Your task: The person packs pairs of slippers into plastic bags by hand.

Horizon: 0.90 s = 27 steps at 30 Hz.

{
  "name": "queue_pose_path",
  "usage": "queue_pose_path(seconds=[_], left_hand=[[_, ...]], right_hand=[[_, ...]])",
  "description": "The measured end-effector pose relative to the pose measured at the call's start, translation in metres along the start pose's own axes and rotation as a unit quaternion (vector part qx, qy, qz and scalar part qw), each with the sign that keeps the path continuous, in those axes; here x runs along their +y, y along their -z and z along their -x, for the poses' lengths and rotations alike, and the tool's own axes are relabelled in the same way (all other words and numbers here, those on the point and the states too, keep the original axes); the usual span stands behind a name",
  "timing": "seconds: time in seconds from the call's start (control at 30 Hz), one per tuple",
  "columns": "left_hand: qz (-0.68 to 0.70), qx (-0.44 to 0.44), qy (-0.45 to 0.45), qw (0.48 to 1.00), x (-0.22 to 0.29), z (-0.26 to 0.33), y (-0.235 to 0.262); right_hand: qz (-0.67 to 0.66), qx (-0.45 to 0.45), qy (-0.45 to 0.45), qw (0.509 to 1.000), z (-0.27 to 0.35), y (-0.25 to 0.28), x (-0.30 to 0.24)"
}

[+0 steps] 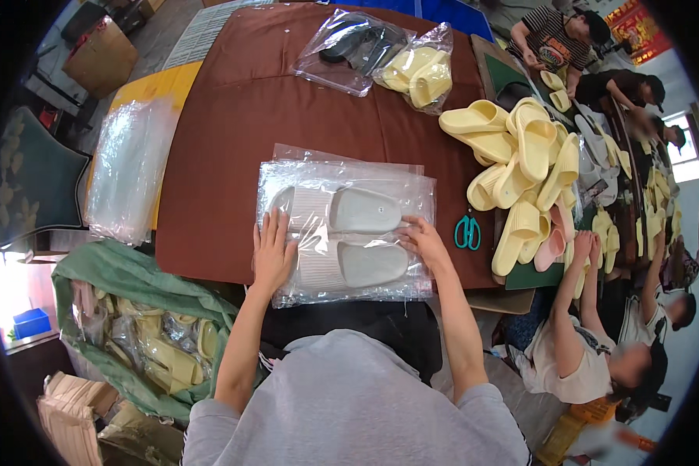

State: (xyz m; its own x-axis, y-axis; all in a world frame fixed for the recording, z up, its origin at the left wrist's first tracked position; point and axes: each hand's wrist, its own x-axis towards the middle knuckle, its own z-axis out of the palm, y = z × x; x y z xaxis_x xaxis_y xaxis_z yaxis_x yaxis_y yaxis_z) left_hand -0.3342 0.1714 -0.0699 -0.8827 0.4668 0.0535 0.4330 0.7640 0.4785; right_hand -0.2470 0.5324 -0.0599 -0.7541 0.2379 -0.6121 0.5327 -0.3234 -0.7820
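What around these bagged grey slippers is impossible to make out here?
In the head view:
Undersides of the grey slippers: hidden, facing down.
Toe ends: partly covered by the left hand.
Insole mark: too small to read.
Deeper contents of the green sack: beneath bagged yellow slippers.
Patterned chair: cut off by dark rim.

Two pale grey slippers [367,210] lie side by side, toes left, in clear, shiny plastic [418,198].
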Motion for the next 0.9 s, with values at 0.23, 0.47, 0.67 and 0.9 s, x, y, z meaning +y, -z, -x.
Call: queue_pose_path(seconds=[0.23, 0.47, 0.67, 0.9], left_hand=[[-0.013, 0.032, -0.002, 0.999, 0.005, -0.001, -0.002], [-0.012, 0.076, 0.003, 0.997, 0.002, 0.002, -0.002], [0.003, 0.073, 0.014, 0.997, 0.004, 0.002, 0.004], [-0.010, 0.074, 0.020, 0.997, 0.006, 0.001, 0.001]], right_hand=[[0.144, -0.053, 0.170, 0.973, -0.020, 0.016, -0.002], [0.014, -0.051, 0.004, 0.999, -0.002, -0.018, -0.034], [0.208, -0.197, 0.146, 0.947, 0.021, -0.025, -0.036], [0.146, -0.231, 0.082, 0.958, 0.018, -0.003, -0.017]])
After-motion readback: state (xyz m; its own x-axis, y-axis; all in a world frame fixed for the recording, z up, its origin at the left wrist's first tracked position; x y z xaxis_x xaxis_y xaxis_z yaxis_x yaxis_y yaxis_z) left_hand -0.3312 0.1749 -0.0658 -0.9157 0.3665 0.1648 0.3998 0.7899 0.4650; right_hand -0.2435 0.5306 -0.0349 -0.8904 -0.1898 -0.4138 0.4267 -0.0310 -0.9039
